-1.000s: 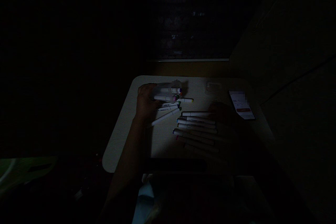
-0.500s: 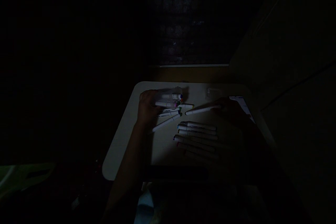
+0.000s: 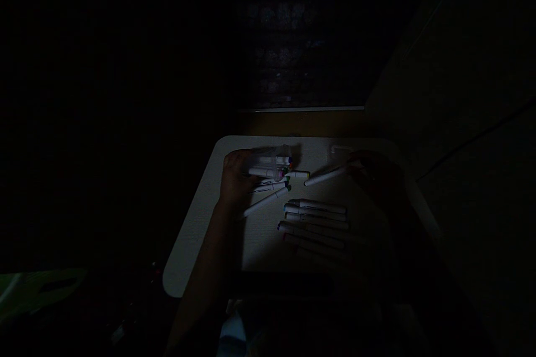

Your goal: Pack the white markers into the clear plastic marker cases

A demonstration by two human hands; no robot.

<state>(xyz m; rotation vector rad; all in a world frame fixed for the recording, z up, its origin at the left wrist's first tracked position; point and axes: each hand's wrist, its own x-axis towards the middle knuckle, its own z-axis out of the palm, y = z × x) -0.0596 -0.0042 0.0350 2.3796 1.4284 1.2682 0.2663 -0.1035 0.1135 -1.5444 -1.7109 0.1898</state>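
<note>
My left hand (image 3: 237, 175) is wrapped round a clear plastic case (image 3: 280, 156) lying on its side, its open end facing right. Inside the case are several white markers, one with a purple-blue end (image 3: 290, 160) and one with a pink end (image 3: 281, 173). Between the fingers of my right hand (image 3: 368, 170) is a white marker (image 3: 324, 177), its far end pointing left toward the case. Loose markers (image 3: 266, 202) lie just below the case. Deep shadow hides most of my right fingers.
A row of several white markers (image 3: 316, 216) lies across the pale table (image 3: 201, 212), nearer to me. At the back right sits a clear plastic piece (image 3: 341, 150). A dark wall (image 3: 285, 39) rises behind the table, and the room is very dim.
My right hand and its marker have shifted slightly right, away from the case. The white phone-like object under the right hand no longer shows. The view has tilted up a little.
</note>
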